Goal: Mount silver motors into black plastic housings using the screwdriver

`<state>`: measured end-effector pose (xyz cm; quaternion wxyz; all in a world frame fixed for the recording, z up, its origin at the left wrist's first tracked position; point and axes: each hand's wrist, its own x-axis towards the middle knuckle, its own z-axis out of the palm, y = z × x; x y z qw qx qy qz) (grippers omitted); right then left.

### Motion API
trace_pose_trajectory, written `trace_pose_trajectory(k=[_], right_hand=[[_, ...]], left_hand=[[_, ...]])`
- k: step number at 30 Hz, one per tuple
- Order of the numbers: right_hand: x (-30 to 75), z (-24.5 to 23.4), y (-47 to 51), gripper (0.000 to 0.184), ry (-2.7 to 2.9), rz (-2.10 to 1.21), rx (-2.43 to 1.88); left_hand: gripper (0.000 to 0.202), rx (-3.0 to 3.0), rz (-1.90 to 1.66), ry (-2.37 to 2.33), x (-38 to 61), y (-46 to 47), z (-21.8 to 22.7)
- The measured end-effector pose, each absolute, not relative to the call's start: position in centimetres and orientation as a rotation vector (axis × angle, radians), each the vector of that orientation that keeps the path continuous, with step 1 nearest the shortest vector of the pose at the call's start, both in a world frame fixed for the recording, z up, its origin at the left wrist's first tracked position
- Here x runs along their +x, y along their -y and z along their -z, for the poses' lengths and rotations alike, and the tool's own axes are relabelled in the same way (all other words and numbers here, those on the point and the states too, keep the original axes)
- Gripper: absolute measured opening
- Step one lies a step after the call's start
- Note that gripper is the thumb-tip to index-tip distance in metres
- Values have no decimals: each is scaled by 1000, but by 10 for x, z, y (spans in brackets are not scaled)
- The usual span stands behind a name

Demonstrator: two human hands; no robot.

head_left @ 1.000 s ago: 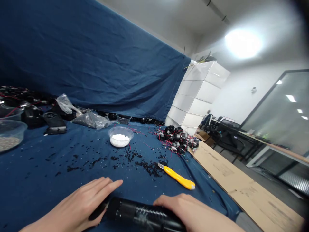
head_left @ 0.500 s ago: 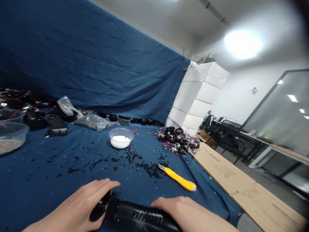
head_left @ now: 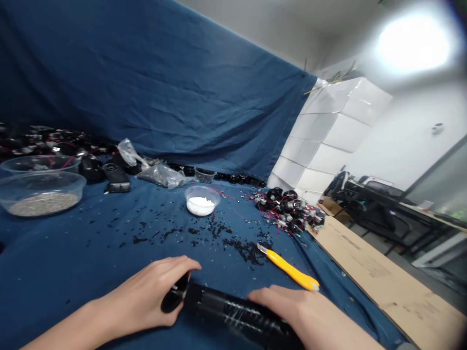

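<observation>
Black cylinder (head_left: 233,311) lying across the blue-draped bench (head_left: 73,262), held at both ends. Left hand (head_left: 153,296) curls around its capped end, grasping it; right hand (head_left: 306,316) lies over the opposite end, fingers flat on top, full closure not discernible. Just beyond the right hand: yellow utility knife (head_left: 288,267). Farther beyond the left hand: scattered black fragments (head_left: 241,248) and a small bowl of white granules (head_left: 202,200)
</observation>
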<state>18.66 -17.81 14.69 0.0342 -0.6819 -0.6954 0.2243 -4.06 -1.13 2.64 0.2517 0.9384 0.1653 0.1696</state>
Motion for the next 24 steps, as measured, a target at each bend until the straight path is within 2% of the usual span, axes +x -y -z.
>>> trace_pose_trajectory(k=[8,13,16,21,24], right_hand=[[179,-159,171,25,2276,-564,-2176],[180,-153,172,20,2339,-456,-2211],[179,-148,172,15,2332,-499,-2327],[179,-153,172,19,2153,-733,-2323],[196,-151,180,27,1986,-688,-2338]], left_hand=[[56,2488,-419,-414,-43,13,-31],[52,2422,-337,-457,-44,17,-35],[53,2420,-322,-473,-44,19,-34],[63,2398,-406,-493,-41,15,-29],[59,2343,-470,-567,-40,11,-36]])
